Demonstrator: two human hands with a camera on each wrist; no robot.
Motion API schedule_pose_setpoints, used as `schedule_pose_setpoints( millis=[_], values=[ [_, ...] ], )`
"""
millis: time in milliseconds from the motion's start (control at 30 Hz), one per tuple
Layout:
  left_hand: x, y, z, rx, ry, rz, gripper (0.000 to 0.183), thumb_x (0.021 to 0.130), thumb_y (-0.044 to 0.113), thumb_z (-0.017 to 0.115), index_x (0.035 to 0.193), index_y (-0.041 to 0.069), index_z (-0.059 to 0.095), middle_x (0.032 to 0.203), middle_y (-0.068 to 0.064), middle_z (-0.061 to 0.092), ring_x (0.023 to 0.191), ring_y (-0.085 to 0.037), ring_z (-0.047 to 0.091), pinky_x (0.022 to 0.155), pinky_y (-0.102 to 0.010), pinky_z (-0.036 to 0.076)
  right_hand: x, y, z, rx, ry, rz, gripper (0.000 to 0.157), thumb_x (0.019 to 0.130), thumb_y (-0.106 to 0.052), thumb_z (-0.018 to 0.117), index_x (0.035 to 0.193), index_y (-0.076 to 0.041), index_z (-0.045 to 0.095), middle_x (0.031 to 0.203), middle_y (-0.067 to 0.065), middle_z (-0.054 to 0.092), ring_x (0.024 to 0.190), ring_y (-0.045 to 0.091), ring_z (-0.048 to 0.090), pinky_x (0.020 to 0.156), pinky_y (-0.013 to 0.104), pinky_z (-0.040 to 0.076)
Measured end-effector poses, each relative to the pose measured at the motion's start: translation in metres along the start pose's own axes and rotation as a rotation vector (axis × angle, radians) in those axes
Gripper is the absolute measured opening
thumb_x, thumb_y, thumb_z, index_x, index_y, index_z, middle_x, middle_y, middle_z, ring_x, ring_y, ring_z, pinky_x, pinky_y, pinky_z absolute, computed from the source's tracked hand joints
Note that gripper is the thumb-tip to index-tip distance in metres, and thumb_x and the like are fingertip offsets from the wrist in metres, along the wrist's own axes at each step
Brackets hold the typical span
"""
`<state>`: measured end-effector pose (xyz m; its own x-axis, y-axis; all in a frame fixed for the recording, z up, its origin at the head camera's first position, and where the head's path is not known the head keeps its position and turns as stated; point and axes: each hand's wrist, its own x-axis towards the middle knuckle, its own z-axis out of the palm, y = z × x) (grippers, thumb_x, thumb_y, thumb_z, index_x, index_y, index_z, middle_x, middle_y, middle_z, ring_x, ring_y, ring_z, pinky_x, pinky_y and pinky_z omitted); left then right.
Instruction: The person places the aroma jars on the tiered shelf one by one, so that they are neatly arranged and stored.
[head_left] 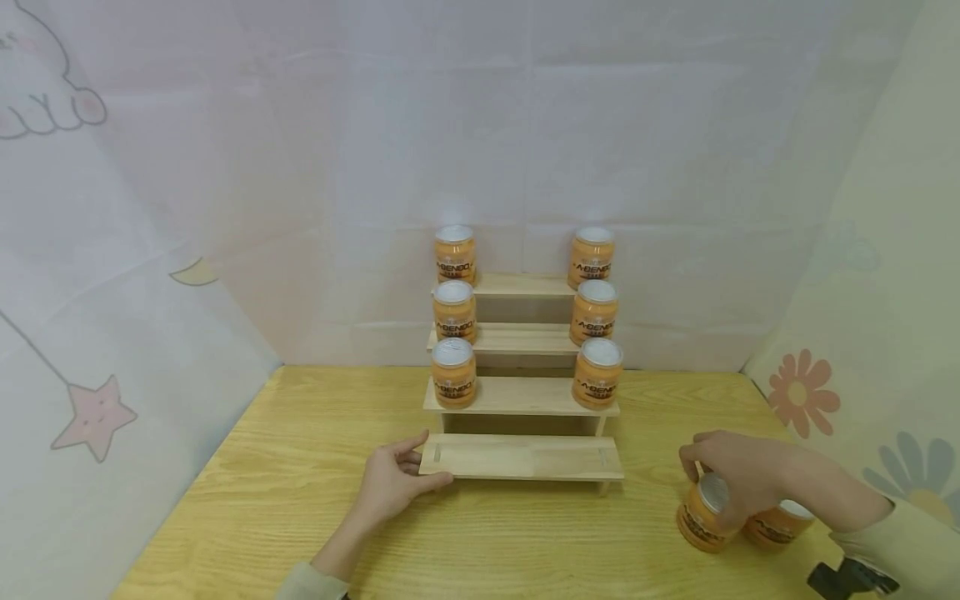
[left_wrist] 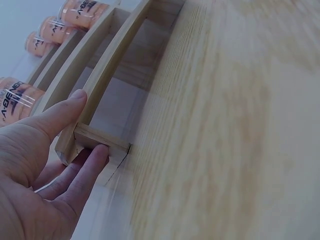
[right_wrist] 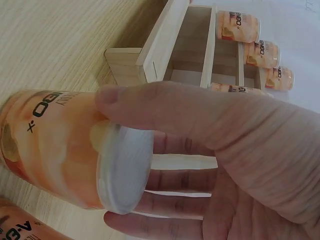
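My left hand point(head_left: 390, 482) grips the left end of the lowest step of a light wooden stepped display stand point(head_left: 521, 458). In the left wrist view, the thumb lies along the step's edge and the fingers are bent below at its end support. Off to the stand's right, my right hand point(head_left: 750, 473) holds an orange can point(head_left: 697, 527) with a silvery lid near its top. The right wrist view shows the thumb on the can's point(right_wrist: 55, 145) side, with the fingers around the far side of the lid. A second orange can point(head_left: 776, 527) stands beside it, partly hidden by the hand.
Matching cans, such as one at the left point(head_left: 453, 375) and one at the right point(head_left: 597, 375), stand at both ends of the upper three steps. Under the stand is a wood-grain table point(head_left: 315, 433). Pale cloth walls point(head_left: 360, 208) with printed drawings enclose the back and sides.
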<state>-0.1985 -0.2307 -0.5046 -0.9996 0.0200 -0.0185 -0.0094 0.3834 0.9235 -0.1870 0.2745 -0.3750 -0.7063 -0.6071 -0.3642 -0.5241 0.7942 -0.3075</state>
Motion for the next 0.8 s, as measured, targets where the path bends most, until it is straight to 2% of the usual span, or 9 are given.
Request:
schedule_pose_setpoints(
  millis=[200, 367, 633, 800],
  values=[
    [0.002, -0.002, 0.000, -0.008, 0.005, -0.005, 0.090, 0.071, 0.023, 0.102, 0.148, 0.001, 0.060, 0.100, -0.010, 0.074, 0.084, -0.016, 0.074, 0.069, -0.023, 0.062, 0.001, 0.001, 0.001, -0.026, 0.007, -0.025, 0.045, 0.074, -0.028, 0.095, 0.094, -0.025, 0.055, 0.088, -0.012, 0.050, 0.071, 0.001, 0.039, 0.063, 0.022, 0.038],
    [0.002, -0.001, 0.000, -0.002, 0.002, 0.000, 0.090, 0.071, 0.025, 0.102, 0.148, 0.001, 0.060, 0.101, -0.010, 0.073, 0.084, -0.016, 0.073, 0.068, -0.024, 0.062, 0.001, 0.001, -0.002, 0.015, 0.022, -0.070, 0.044, 0.074, -0.022, 0.093, 0.092, -0.025, 0.053, 0.086, -0.011, 0.049, 0.071, 0.000, 0.037, 0.061, 0.022, 0.035],
    [0.002, -0.001, 0.000, -0.012, -0.003, 0.009, 0.090, 0.072, 0.024, 0.101, 0.148, 0.001, 0.060, 0.101, -0.011, 0.073, 0.084, -0.017, 0.072, 0.067, -0.024, 0.061, 0.004, -0.008, -0.021, 0.030, 0.099, -0.171, 0.042, 0.073, -0.019, 0.091, 0.093, -0.026, 0.055, 0.088, -0.011, 0.052, 0.075, -0.001, 0.042, 0.062, 0.020, 0.038],
    [0.000, -0.001, -0.001, -0.013, -0.009, 0.009, 0.089, 0.072, 0.023, 0.101, 0.148, 0.001, 0.060, 0.100, -0.011, 0.072, 0.083, -0.017, 0.071, 0.067, -0.024, 0.061, 0.008, -0.016, -0.036, -0.008, 0.145, -0.229, 0.039, 0.075, -0.021, 0.090, 0.094, -0.027, 0.057, 0.089, -0.012, 0.053, 0.078, 0.001, 0.047, 0.065, 0.019, 0.041]
  ],
)
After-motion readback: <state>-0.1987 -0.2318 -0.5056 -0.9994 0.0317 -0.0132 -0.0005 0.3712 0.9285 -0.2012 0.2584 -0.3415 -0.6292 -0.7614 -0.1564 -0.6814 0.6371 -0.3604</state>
